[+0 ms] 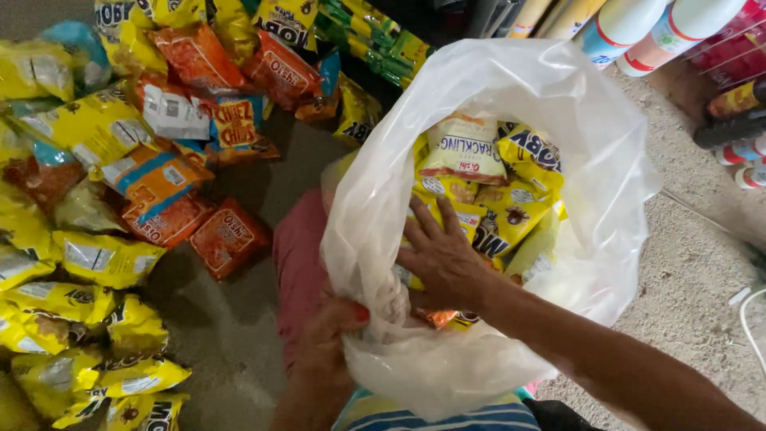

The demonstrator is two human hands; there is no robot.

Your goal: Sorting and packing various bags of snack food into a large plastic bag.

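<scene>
A large translucent white plastic bag (558,144) stands open in front of me, filled with yellow snack packets (511,215) and one cream-coloured packet (463,148) on top. My right hand (439,259) reaches inside the bag, palm down with fingers spread over the yellow packets. My left hand (335,335) pinches the near rim of the bag from outside, thumb with red nail polish on the plastic. The bag rests against my knee in pink cloth (297,255).
Many loose snack packets lie on the grey floor at left: yellow ones (104,259), orange ones (230,238) and a few blue. Bottles and cans (734,104) stand at the top right. Concrete floor (686,287) spreads to the right.
</scene>
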